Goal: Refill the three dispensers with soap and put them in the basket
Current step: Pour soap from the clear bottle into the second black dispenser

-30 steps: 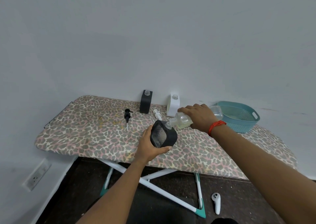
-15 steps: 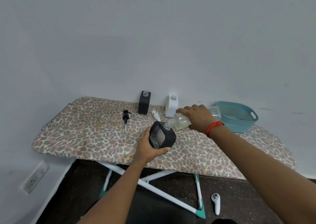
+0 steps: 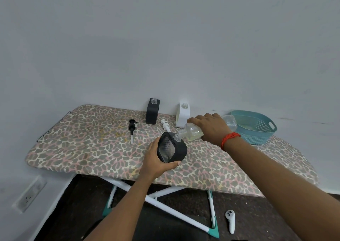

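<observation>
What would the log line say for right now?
step: refilling | left hand: holds black dispenser tilted | right hand: holds clear soap bottle tipped at its opening | basket: no dispenser inside

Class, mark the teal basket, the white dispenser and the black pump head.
teal basket [image 3: 257, 137]: head view, front mesh wall.
white dispenser [image 3: 182, 116]: head view, front face.
black pump head [image 3: 132, 126]: head view, its collar.

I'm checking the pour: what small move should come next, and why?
Probably tip the refill bottle slightly steeper with the right hand: its neck meets the mouth of the black dispenser held tilted by the left hand, yet the pale soap pools low in the nearly level bottle.
</observation>
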